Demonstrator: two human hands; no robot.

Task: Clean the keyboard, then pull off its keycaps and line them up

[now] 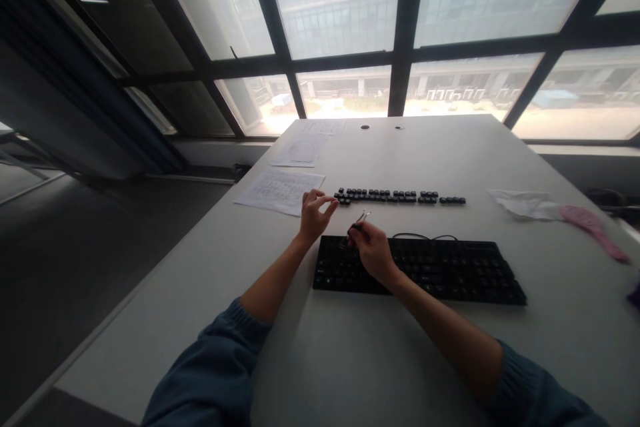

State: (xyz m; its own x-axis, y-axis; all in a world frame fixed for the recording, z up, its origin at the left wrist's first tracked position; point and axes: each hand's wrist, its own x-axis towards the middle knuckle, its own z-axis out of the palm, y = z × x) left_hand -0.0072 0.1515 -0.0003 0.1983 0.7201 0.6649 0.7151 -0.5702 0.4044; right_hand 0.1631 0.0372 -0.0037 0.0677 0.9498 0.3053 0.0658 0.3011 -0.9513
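Long and black, the keyboard (pixel 450 271) lies on the white table, some of it covered by my right hand (pixel 371 250). This hand is closed around a keycap puller (pixel 364 216), whose thin metal wires point up and away from me above the keyboard's top left part. Behind the keyboard, loose black keycaps (pixel 385 196) stand in rows. My left hand (pixel 315 217) is at the left end of these rows, thumb and index finger pinched on a small black keycap (pixel 337 199). Whether that keycap still rests on the table is too small to tell.
Printed sheets (pixel 283 190) lie on the table's left side. On the right are a white cloth (pixel 525 204) and a pink object (pixel 593 230) with a narrow end. A black cable (pixel 413 235) curves behind the keyboard. Large windows (pixel 340 7) rise beyond the table's far edge.
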